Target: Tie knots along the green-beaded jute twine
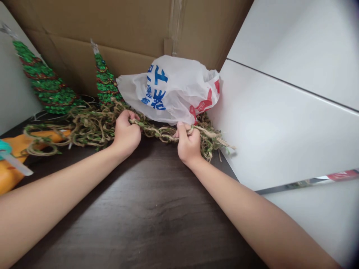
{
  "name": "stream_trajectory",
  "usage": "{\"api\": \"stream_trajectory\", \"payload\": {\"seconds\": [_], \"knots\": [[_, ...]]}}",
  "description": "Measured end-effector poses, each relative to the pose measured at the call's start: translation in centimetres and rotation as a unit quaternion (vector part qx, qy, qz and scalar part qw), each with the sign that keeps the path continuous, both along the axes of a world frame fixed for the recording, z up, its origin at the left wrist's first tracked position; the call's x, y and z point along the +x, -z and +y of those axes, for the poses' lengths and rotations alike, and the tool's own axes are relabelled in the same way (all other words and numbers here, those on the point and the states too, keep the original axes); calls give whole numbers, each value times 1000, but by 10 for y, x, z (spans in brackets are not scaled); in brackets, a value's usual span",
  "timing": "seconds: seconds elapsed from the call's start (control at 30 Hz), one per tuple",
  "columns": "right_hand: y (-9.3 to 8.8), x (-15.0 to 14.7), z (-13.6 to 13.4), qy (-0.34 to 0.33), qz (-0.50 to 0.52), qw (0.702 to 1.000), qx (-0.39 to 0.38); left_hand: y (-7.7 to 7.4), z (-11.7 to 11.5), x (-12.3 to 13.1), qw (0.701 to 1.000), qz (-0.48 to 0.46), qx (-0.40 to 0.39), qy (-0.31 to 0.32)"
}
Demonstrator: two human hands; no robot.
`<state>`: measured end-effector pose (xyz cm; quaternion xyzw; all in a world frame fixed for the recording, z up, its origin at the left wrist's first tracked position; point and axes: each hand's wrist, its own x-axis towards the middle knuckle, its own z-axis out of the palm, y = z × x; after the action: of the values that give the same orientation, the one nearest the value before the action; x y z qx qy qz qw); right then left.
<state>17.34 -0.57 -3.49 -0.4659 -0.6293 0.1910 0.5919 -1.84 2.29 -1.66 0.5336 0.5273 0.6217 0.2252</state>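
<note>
A tangled jute twine garland with small green leaves (92,125) runs across the back of the dark wooden surface. My left hand (127,130) is closed around one stretch of it, left of the middle. Farther right, my right hand (189,144) pinches another stretch, and a looped length spans the gap between the two. Loose twine ends stick out past my right hand. Just behind both hands lies a crumpled white plastic bag (179,87) with blue and red print; its lower edge comes down close to my right fingers.
Two green tinsel Christmas trees (46,80) stand at the back left. A big cardboard panel (120,30) rises behind them. White panels (269,112) border the right side. An orange object (11,170) with a teal part lies at the left on the dark wooden surface (146,213).
</note>
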Motion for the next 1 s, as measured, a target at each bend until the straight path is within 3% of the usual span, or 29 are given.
{"api": "stream_trajectory", "payload": {"seconds": [0.13, 0.27, 0.33, 0.47, 0.53, 0.67, 0.8, 0.9, 1.0], "knots": [[-9, 1, -8, -29, -51, 998, 27, -4, -3, 3, 999, 17, 15, 24], [-18, 5, -21, -101, -124, 984, 72, -5, -6, 4, 998, 21, 16, 63], [-21, 5, -29, -146, -207, 964, 78, -4, -7, 4, 997, 3, 10, 74], [-28, -2, -44, -283, -343, 890, 100, -6, -9, 5, 996, -27, 3, 80], [-41, -6, -50, -298, -343, 885, 101, -9, -11, 6, 997, -15, -2, 81], [-88, -5, -62, -296, -352, 888, -6, -9, -14, 5, 996, 15, -22, 91], [-134, 14, -76, -304, -399, 856, -125, -4, -14, 3, 994, 28, -12, 101], [-145, 35, -78, -283, -472, 825, -128, -3, -14, 3, 994, 42, 8, 105], [-141, 43, -69, -150, -546, 807, -168, -4, -16, 5, 992, 67, 26, 106]]}}
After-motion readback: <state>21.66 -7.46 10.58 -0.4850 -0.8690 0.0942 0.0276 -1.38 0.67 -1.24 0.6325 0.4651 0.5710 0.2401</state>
